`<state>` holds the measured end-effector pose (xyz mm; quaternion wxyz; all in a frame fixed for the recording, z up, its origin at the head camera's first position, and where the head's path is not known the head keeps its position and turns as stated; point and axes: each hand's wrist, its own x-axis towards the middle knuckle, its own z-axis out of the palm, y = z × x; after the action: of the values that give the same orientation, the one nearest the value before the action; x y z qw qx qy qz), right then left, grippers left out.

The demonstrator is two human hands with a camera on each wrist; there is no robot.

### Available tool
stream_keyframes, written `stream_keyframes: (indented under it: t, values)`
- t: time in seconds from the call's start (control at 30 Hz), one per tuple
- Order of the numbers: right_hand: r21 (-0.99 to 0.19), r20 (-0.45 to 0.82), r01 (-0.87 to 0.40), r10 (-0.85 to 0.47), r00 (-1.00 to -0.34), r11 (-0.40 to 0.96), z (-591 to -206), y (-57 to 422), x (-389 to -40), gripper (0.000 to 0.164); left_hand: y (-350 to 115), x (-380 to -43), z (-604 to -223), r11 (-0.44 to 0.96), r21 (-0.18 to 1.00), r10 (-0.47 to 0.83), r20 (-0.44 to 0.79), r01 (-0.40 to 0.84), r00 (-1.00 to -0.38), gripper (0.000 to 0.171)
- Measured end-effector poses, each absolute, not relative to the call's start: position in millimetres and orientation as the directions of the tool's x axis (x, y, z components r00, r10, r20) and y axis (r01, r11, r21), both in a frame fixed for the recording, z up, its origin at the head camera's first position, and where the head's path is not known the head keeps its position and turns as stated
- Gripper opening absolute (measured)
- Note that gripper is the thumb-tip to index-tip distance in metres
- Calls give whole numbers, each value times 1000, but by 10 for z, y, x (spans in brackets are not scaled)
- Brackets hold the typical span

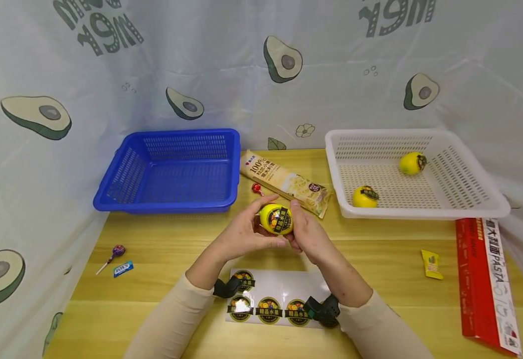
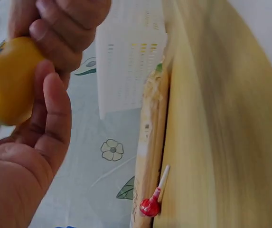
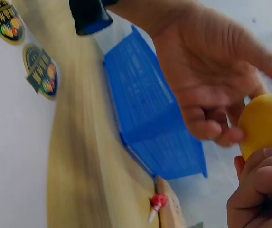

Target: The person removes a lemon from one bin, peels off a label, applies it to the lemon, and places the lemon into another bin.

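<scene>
A yellow lemon [image 1: 270, 219] with a round black-and-gold fruit sticker [image 1: 280, 219] facing up is between both hands, above the table. My left hand [image 1: 246, 230] holds it from the left, thumb and fingers curved round it. From the right, my right hand [image 1: 309, 233] grips the lemon, its thumb at the sticker's edge and its other fingers curled below. In the left wrist view the lemon [image 2: 14, 83] shows mostly its plain side. Below the hands lies a white sticker sheet [image 1: 288, 281] with several similar round stickers, partly hidden by the wrist cameras.
A blue basket [image 1: 167, 204] stands at the back left. The white basket [image 1: 423, 213] at back right holds two stickered lemons. Between them lie a pasta packet [image 1: 288, 182] and a red lollipop [image 1: 256, 188]. Small sweets lie at both sides; a red pasta box [image 1: 472, 284] is at right.
</scene>
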<state>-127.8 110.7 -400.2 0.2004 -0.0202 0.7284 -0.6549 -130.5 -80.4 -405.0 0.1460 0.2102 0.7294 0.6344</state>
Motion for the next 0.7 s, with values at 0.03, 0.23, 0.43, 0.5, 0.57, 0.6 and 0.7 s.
stream_keyframes:
  t: [0.03, 0.23, 0.43, 0.5, 0.57, 0.6, 0.7]
  values:
    - [-962, -260, 222, -286, -922, 161, -3997, 1129, -1286, 68, -816, -1303, -4050, 93, 986, 504, 72, 137, -861, 79]
    - [-970, -216, 181, -240, -946, 162, -3959, 1162, -1270, 64, -789, -1293, -4043, 2, 966, 517, 220, 258, -827, 56]
    - [-959, -254, 279, -264, -931, -60, -3989, 1105, -1116, 65, -737, -1267, -4042, 91, 928, 480, 277, 361, -832, 57]
    - [-939, -284, 323, -270, -920, -114, -4005, 1091, -1059, 64, -721, -1268, -4039, 140, 920, 479, 262, 367, -838, 58]
    - [-930, -293, 339, -267, -918, -144, -4023, 1081, -1010, 63, -703, -1273, -4038, 155, 919, 488, 247, 362, -837, 58]
    - [-929, -296, 340, -260, -919, -146, -4030, 1079, -989, 62, -696, -1276, -4039, 154, 921, 493, 241, 357, -836, 58]
    - [-933, -292, 329, -232, -928, -143, -4041, 1075, -940, 60, -673, -1284, -4046, 118, 932, 513, 237, 341, -825, 56]
